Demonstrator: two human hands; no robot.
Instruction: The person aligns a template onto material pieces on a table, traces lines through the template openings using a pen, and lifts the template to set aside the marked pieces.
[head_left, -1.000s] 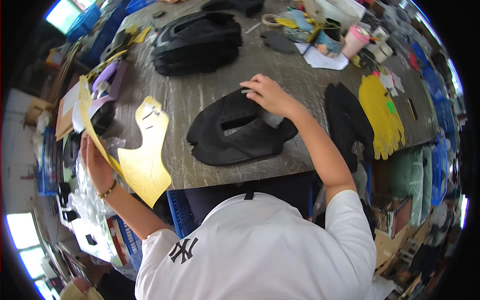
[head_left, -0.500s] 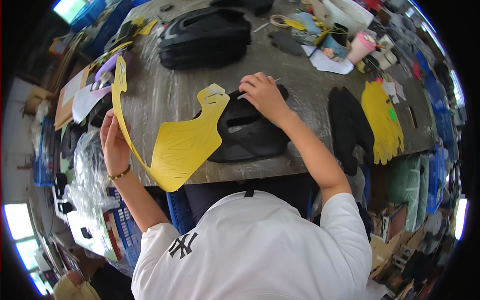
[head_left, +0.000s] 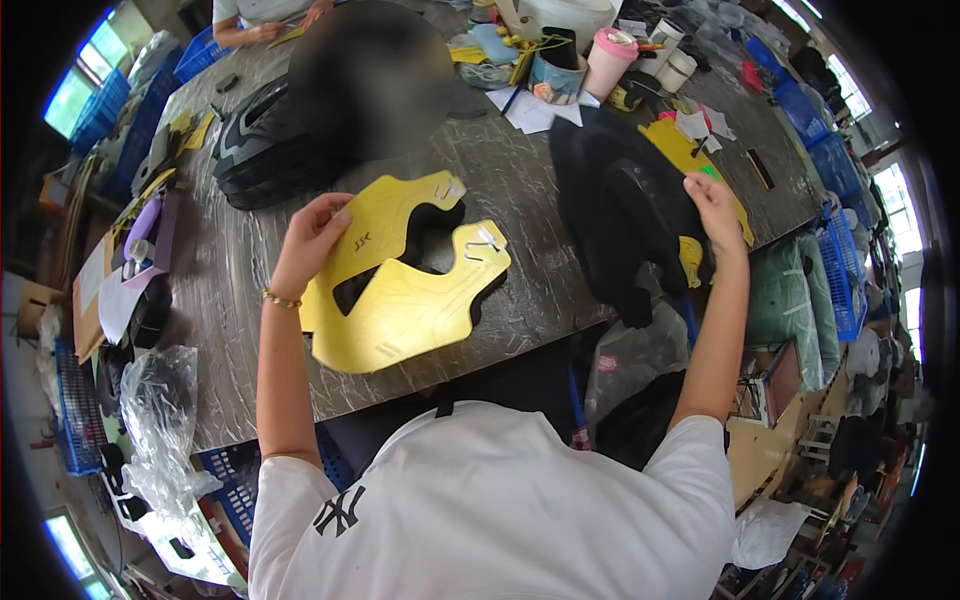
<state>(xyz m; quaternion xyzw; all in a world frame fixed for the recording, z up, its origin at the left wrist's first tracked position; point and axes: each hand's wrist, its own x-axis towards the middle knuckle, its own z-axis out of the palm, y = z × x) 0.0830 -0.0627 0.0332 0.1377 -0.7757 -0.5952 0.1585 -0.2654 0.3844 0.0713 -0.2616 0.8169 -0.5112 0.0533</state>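
Note:
A large yellow card template [head_left: 400, 300] with cut-outs lies flat on the dark table [head_left: 520, 170] in front of me. It covers a black fabric piece [head_left: 432, 235], which shows through the cut-out. My left hand [head_left: 312, 238] grips the template at its upper left edge, fingers on top. My right hand [head_left: 714, 205] is stretched out to the right, with its fingers curled on the edge of a stack of black fabric pieces [head_left: 615, 200]. A second yellow template [head_left: 690, 150] lies partly under that stack.
A black moulded pile [head_left: 262, 150] sits at the back left. Cups, a pink tumbler [head_left: 610, 62] and papers crowd the far side. Blue crates [head_left: 832, 160] line the right, and a clear plastic bag [head_left: 160, 420] hangs at the left. Another person's hands [head_left: 270, 28] work at the far end.
My left hand swung the yellow template in from the left and laid it over the black piece. My right hand left that piece and moved right to the black stack.

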